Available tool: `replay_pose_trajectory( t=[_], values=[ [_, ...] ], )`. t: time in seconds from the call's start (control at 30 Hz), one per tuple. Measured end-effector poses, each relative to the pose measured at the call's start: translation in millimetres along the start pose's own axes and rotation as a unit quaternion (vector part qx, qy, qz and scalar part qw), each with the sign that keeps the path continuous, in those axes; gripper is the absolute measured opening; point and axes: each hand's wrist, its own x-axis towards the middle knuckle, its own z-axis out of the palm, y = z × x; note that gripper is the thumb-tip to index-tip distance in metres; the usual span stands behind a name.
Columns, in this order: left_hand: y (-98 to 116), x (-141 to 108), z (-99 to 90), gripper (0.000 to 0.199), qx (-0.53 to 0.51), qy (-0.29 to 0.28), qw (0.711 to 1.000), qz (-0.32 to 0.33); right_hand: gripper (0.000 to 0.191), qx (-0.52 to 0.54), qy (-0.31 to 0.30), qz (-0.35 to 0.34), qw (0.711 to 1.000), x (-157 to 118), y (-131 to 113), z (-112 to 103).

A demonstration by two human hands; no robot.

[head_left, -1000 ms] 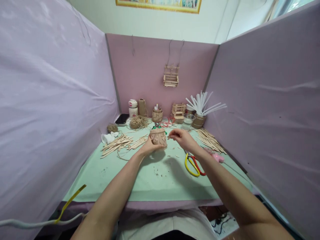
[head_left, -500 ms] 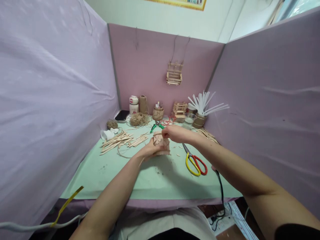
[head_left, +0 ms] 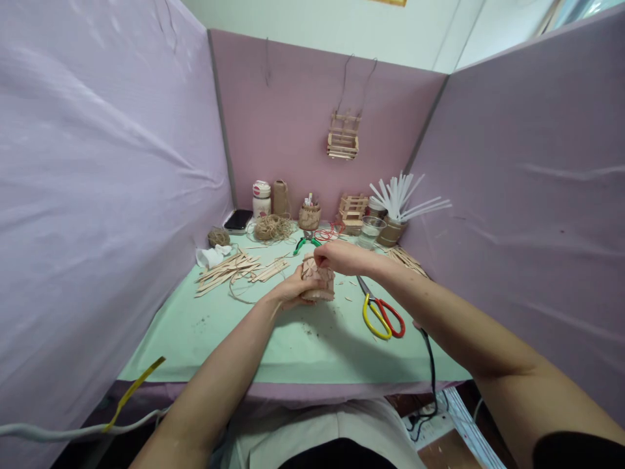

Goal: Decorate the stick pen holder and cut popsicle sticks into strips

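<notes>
A small pale wooden holder (head_left: 319,290), its side covered with petal-like wood pieces, is just above the middle of the table. My left hand (head_left: 295,288) is wrapped round its left side and lower part. At its upper rim, the fingers of my right hand (head_left: 336,256) are pinched together; whatever they hold is hidden or too small to name. Green-handled pliers (head_left: 306,242) lie just behind the holder. To the right rest scissors (head_left: 378,312) with one yellow and one red handle, near small wood chips.
Loose wooden sticks (head_left: 227,273) and a ball of twine (head_left: 272,228) lie at left. Along the back stand a jar (head_left: 262,199), a pen holder (head_left: 309,216), a clear water cup (head_left: 372,231) and a pot of white glue sticks (head_left: 391,231). A small wooden rack (head_left: 343,137) hangs behind.
The holder has tilted and turned slightly in my left hand, so its petal-covered side shows differently. My right hand stays pinched at the rim. The whole view has shifted a little.
</notes>
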Motion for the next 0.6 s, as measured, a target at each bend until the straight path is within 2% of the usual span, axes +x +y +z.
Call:
replay_pose_trajectory(
  t=[0.2,0.3,0.4,0.6],
  values=[
    [2.9,3.2,1.2,0.054,-0.059,-0.032,0.997,-0.039,0.014,0.006,0.013,-0.008,1.0,-2.4,-0.7,1.8],
    [3.9,3.9,2.4,0.045,-0.058,-0.031,0.997,-0.044,0.014,0.005,0.016,-0.006,1.0,-3.2,-1.7,2.8],
    [1.6,5.5,1.3,0.042,-0.052,-0.024,0.998,-0.041,0.016,0.006,0.017,-0.005,1.0,-3.4,-1.9,4.4],
    [-4.0,8.0,-1.0,0.056,-0.046,-0.013,0.998,-0.029,0.015,0.01,0.03,0.001,1.0,-4.3,-1.5,7.0]
  ],
)
